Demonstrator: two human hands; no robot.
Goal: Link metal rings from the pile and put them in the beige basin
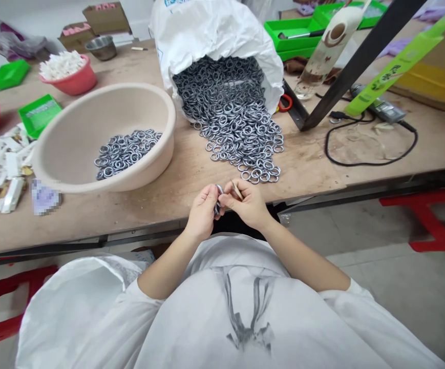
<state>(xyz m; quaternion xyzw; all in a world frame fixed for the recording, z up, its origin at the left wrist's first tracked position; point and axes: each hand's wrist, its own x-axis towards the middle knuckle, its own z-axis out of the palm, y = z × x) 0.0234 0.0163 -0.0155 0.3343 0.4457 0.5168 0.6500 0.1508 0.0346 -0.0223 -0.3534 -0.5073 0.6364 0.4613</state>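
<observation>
Just off the table's front edge, my left hand is closed on a few grey metal rings. My right hand meets it from the right, with its thumb and fingertips at the rings. A thin pale stick, wood by its look, is pinched in that hand and points up. Behind both hands a heap of grey metal rings spills from a white sack lying on its side. Left of the heap, a large beige basin has more loose rings in its bottom.
Dark metal bar and green strip slant over the right side. A black cable loops below. White pieces, a green tray and a red bowl stand left. A red stool is right.
</observation>
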